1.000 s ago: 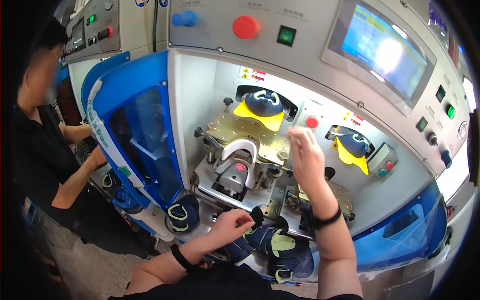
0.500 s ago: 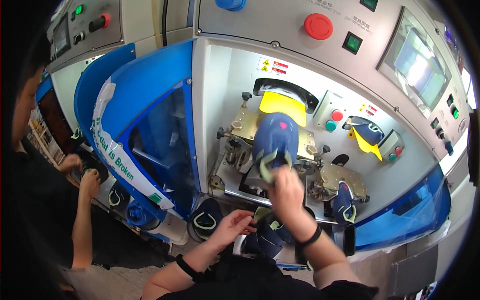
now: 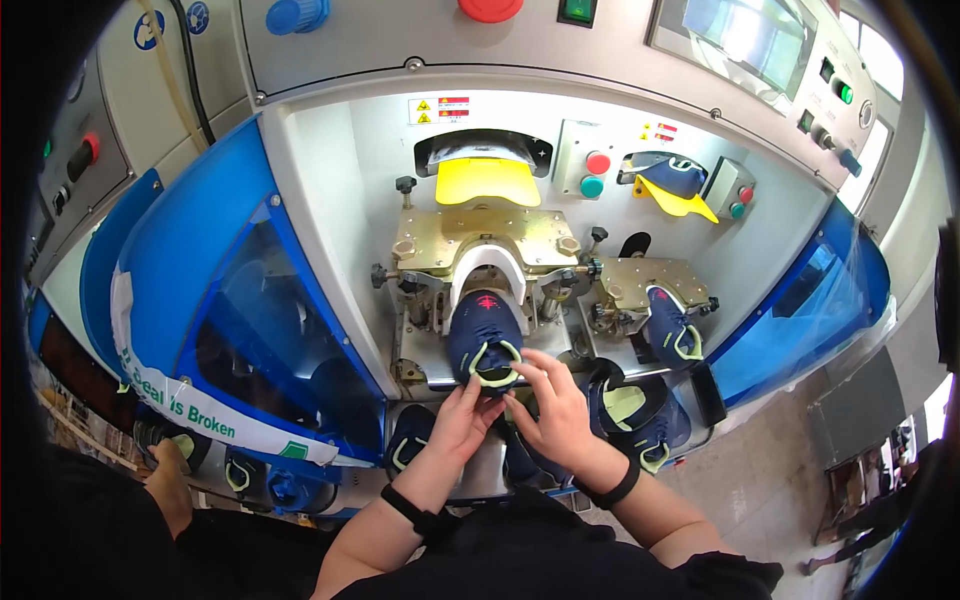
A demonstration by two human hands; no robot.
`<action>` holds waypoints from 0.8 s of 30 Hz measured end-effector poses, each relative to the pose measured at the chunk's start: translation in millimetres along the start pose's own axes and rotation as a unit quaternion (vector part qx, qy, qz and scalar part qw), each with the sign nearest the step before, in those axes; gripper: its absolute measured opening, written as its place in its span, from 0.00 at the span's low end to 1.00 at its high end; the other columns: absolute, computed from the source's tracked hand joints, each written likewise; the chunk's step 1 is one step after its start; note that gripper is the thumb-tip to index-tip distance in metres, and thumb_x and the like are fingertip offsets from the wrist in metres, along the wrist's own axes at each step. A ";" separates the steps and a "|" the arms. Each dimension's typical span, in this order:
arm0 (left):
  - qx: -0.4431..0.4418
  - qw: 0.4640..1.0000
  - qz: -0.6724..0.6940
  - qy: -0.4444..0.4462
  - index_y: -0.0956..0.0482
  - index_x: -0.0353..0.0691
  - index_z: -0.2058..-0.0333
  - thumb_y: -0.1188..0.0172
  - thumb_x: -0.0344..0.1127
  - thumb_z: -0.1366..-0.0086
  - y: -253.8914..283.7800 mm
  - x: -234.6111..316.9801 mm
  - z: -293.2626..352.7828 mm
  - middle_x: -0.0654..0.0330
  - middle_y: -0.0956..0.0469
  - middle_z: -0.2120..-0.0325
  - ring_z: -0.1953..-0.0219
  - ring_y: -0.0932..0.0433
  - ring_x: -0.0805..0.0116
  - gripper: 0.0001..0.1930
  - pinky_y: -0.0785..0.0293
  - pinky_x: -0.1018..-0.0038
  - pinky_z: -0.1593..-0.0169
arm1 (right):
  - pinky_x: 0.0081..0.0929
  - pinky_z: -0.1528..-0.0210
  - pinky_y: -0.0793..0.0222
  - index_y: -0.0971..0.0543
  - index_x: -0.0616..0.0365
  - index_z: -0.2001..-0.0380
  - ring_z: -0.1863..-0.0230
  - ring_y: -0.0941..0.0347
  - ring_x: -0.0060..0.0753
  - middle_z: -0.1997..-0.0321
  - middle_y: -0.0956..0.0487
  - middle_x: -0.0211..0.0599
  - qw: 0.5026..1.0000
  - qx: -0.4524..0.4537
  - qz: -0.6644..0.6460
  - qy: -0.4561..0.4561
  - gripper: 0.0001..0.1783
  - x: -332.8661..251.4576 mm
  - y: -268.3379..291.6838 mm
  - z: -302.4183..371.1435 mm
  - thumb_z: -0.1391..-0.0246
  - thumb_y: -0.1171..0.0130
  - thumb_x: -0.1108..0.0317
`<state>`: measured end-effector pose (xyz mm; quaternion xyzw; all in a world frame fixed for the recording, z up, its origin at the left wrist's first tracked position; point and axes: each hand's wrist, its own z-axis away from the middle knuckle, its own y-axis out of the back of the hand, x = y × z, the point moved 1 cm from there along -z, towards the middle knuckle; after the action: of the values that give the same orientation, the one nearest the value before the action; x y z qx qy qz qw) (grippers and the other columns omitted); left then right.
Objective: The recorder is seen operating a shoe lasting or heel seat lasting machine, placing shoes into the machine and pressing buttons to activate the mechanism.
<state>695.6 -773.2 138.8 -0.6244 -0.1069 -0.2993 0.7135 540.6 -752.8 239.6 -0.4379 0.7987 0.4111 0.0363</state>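
Observation:
A navy shoe upper with a lime-green collar (image 3: 484, 338) sits on the white mould (image 3: 487, 268) at the middle of the machine. My left hand (image 3: 466, 413) and my right hand (image 3: 551, 399) both pinch its lime heel rim from below, thumbs on the opening. Above it a yellow form (image 3: 487, 182) stands bare. A second navy upper (image 3: 669, 322) rests on the right station, under a yellow form carrying another navy upper (image 3: 673, 183).
More navy uppers lie on the ledge in front (image 3: 632, 408) and lower left (image 3: 407, 441). Blue transparent guards stand open at left (image 3: 215, 300) and right (image 3: 812, 300). Another person's hand (image 3: 170, 470) reaches a bin at lower left.
The upper has come off the yellow form in my right hand and down onto the white mould. My left hand has risen from the ledge to join it on the heel.

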 end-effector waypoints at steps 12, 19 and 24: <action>0.059 0.998 -0.015 -0.021 0.31 0.46 0.47 0.52 0.44 0.26 2.0 -9.6 -11.6 0.65 0.24 0.56 0.56 0.22 0.72 0.15 0.22 0.70 0.54 | 0.51 0.37 0.39 0.22 0.50 0.51 0.37 0.39 0.66 0.41 0.28 0.48 0.993 -0.074 0.092 -0.019 0.20 24.2 -70.4 -29.8 0.47 0.38 0.58; 0.074 0.996 -0.032 -0.039 0.31 0.41 0.44 0.53 0.44 0.26 0.7 -11.2 -8.9 0.63 0.24 0.51 0.51 0.23 0.71 0.18 0.24 0.69 0.48 | 0.55 0.41 0.36 0.22 0.47 0.50 0.35 0.41 0.63 0.39 0.30 0.46 0.992 -0.088 0.092 -0.018 0.21 29.0 -73.1 -29.4 0.46 0.40 0.54; 0.076 0.996 -0.034 -0.038 0.31 0.40 0.43 0.54 0.45 0.25 1.8 -10.2 -7.9 0.62 0.25 0.50 0.50 0.24 0.70 0.19 0.25 0.68 0.47 | 0.53 0.43 0.34 0.22 0.46 0.52 0.37 0.39 0.61 0.40 0.29 0.45 0.992 -0.080 0.097 -0.020 0.21 25.5 -72.9 -30.0 0.48 0.38 0.53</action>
<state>686.7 -777.6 130.4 -0.5750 -0.1773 -0.2903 0.7441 587.1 -810.8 203.2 -0.3514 0.8012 0.4839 -0.0224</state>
